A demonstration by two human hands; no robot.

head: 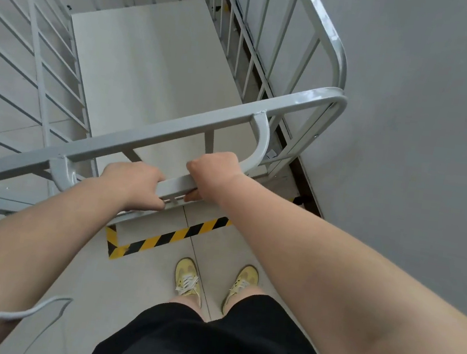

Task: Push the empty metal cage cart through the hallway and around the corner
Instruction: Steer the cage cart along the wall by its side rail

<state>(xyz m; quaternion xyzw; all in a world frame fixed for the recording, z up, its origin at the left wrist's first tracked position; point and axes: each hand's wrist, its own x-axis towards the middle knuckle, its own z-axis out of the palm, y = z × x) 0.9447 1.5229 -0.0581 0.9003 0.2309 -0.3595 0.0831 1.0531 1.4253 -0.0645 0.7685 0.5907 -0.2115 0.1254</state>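
The left hand (133, 183) is wrapped around the handle (176, 185), knuckles up, thumb tucked beneath; the right hand (215, 168) grips the same bar just beside it, fingers curled over the top and a fingertip showing under the bar; a short bare stretch of handle lies between the two fists. The handle curves up at each end into the top rail of the cart (154, 133), a grey barred cage directly ahead of the person; its pale floor panel carries nothing. The cart's right side runs close along the wall (424, 142). Striped tape (171, 235) marks the floor below the handle; yellow shoes (187, 280) stand behind it.
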